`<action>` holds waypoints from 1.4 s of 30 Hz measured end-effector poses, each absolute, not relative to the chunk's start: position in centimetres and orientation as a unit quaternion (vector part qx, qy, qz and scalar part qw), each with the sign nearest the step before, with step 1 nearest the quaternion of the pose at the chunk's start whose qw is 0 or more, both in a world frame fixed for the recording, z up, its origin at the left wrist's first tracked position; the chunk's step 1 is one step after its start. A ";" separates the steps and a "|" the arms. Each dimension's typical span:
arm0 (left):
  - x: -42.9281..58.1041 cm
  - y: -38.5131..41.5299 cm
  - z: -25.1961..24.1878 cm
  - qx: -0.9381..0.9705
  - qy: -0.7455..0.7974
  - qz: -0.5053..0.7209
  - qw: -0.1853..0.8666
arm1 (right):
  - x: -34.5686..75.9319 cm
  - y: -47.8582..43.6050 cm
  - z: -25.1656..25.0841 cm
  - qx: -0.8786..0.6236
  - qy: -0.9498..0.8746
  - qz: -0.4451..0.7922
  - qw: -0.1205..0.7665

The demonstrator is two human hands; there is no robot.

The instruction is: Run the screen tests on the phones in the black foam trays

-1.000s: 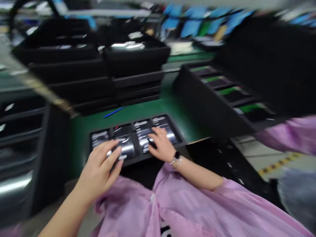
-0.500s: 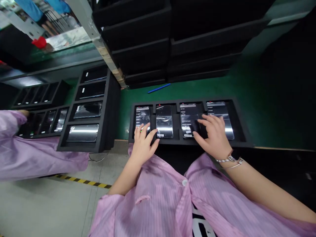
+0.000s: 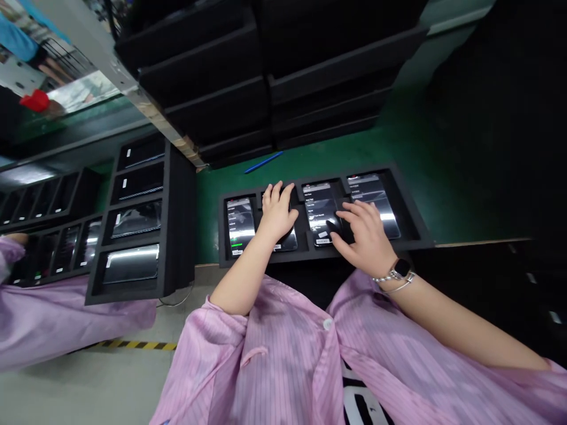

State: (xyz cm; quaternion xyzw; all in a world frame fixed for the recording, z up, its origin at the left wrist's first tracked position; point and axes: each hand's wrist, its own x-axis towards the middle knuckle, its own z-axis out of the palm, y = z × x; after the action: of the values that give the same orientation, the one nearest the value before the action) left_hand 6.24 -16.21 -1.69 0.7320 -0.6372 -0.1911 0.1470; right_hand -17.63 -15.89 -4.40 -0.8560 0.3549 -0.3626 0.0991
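Observation:
Several smartphones lie face up in the slots of a black foam tray [image 3: 301,257] in front of me. My left hand [image 3: 277,213], fingers spread, is over the second smartphone [image 3: 290,241] and hides most of it. At the far left, the first smartphone [image 3: 240,227] shows a lit list with a green bar. My right hand [image 3: 361,230] has its fingers apart beside the third smartphone [image 3: 318,206], which displays a text menu; the thumb is over its lower edge. Part of the rightmost smartphone [image 3: 384,203] shows behind my right fingers. Contact with the screens is hard to tell.
A blue pen [image 3: 263,162] lies on the green table [image 3: 336,153] behind the tray. Stacked black trays [image 3: 212,88] rise at the back. To the left, another phone-filled tray [image 3: 166,260] stands near a metal post [image 3: 128,79]. A co-worker's sleeve [image 3: 53,319] is at far left.
My left hand has moved from between the first and second smartphones up over the second one, uncovering the first. My right hand stays by the third smartphone. The view has shifted.

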 end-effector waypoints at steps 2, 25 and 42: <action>6.2 -16.2 -1.9 0.731 -0.637 -0.193 0.153 | -17.6 -15.9 -4.3 -0.858 0.352 -0.360 0.101; 8.1 -15.5 -3.4 0.672 -0.651 -0.179 0.304 | -17.2 -15.9 -4.1 -0.860 0.356 -0.354 0.086; 8.1 -14.7 -1.5 0.735 -0.652 -0.079 0.170 | -16.7 -16.1 -3.8 -0.858 0.364 -0.347 0.104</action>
State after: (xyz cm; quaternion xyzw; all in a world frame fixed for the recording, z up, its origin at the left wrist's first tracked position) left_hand 8.07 -14.67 -1.45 0.7346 -0.6523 -0.0787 0.1695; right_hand -16.72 -16.06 -3.81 -0.8581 0.3642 -0.3467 0.1039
